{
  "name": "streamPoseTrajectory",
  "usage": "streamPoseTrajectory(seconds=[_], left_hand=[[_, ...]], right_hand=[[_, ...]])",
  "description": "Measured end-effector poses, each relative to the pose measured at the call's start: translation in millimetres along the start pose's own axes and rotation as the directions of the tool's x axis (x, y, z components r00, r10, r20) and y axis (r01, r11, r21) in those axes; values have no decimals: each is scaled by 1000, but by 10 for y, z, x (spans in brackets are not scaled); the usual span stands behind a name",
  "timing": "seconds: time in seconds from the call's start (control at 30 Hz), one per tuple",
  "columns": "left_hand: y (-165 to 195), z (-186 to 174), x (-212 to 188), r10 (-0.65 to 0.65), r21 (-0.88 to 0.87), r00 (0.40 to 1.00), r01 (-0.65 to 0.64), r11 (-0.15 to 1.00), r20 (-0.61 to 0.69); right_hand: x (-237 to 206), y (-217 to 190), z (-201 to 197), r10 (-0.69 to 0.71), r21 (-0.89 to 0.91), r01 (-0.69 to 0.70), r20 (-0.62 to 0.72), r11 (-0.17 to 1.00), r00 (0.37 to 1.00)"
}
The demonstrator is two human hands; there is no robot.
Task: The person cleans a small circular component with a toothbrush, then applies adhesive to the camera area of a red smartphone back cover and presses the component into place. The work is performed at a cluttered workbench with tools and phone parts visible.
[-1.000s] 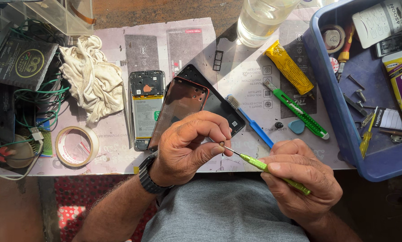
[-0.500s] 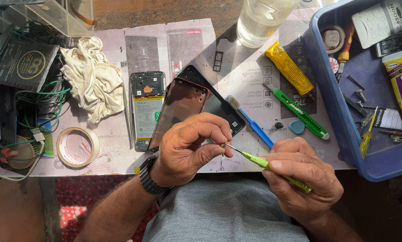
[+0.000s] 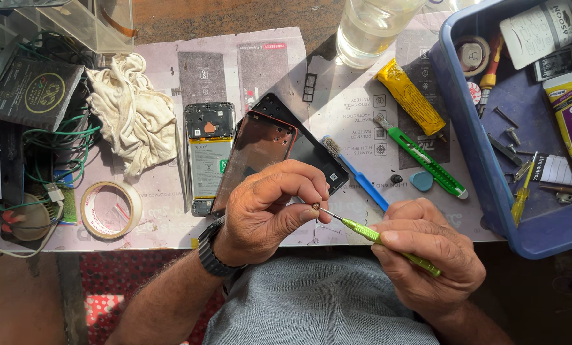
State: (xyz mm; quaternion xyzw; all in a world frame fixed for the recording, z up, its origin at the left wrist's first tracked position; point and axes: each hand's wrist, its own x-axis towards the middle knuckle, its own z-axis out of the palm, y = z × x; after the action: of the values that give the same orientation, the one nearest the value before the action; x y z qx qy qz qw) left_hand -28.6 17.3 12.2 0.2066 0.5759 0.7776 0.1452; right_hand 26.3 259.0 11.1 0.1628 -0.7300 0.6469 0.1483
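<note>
I saw the counter [image 3: 171,233] covered by a pale printed work mat, with everything spread far of my hands. On the right sat a deep blue plastic tray [image 3: 484,166] that gathered loose screws and small tools, probably so they would not roll off. Left of centre lay a crumpled off-white cloth [image 3: 136,118], and beside it the opened phone body with its battery showing [image 3: 208,156]. Just right of that, a reddish translucent phone back cover [image 3: 254,156] leaned over a black panel [image 3: 311,150]. A yellow glue tube [image 3: 410,97], a green craft knife [image 3: 426,160] and a blue toothbrush [image 3: 356,174] lay between phone and tray, within easy reach I judged. A roll of clear tape [image 3: 110,209] rested near the left edge.

My right hand [image 3: 429,255] was closed firmly around the slim green precision screwdriver [image 3: 388,241], held near me and angled up-left. My left hand [image 3: 270,207] was curled, thumb and forefinger pinched together on something tiny at the screwdriver's tip [image 3: 316,206]; I judged it a screw being seated there, though it was too small to tell.
</note>
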Motion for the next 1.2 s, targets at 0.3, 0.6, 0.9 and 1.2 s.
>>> streamPoseTrajectory(seconds=[0.3,0.6,0.9,1.2], left_hand=[[-19,8,-16,3,-28,1000,-3,1000,-6],[-32,17,-9,12,-46,1000,-13,999,-16],[86,-63,-112,98,145,991,-85,986,-86],[37,10,-152,37,59,997,-33,998,-71]], right_hand=[[-3,-18,-20,-9,0,9,16,1000,1000],[-7,4,-6,-5,22,5,13,1000,1000],[-65,-113,-300,-47,-202,28,-87,979,995],[-94,-85,-372,-37,-753,58,45,656,998]])
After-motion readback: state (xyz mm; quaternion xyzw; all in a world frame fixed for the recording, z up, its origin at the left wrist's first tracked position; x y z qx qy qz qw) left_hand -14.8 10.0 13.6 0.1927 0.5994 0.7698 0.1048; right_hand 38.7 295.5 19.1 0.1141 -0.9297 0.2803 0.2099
